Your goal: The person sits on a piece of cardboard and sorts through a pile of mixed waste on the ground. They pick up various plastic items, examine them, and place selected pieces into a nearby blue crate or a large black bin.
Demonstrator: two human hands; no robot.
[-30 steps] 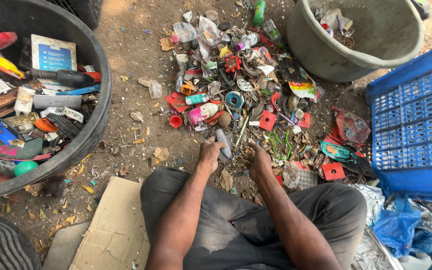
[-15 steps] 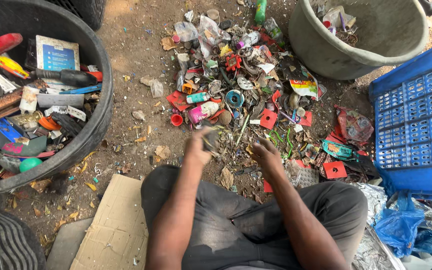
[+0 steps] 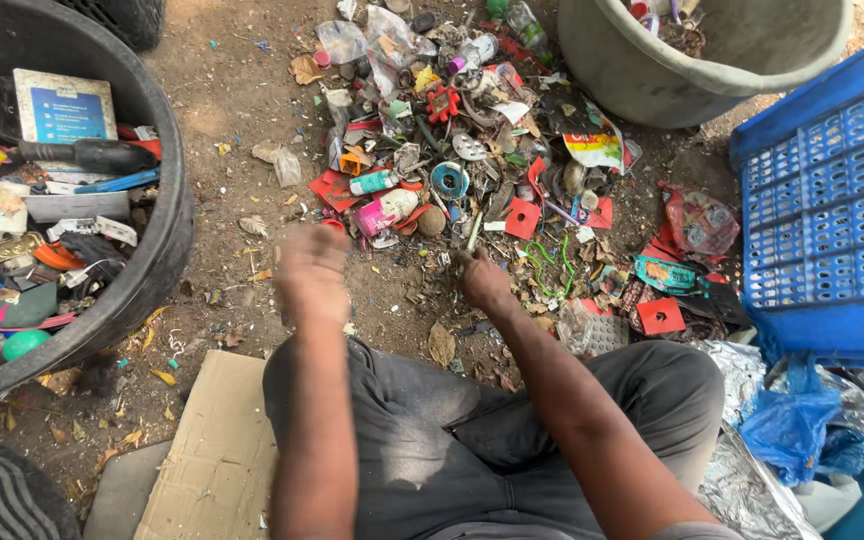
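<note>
My right hand [image 3: 482, 283] pinches a thin pale-green plastic stick [image 3: 473, 232], long axis pointing far, at the scrap pile's [image 3: 472, 150] near edge; left hand [image 3: 312, 272] blurred, grip unclear

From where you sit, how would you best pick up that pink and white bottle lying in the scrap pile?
The pink and white bottle lies on its side atop the scrap pile, its long body exposed. Probably best to pinch it across the middle of the body, coming straight down from above, since other scrap crowds its ends. The right hand is nearest; the left hand is blurred.
</note>
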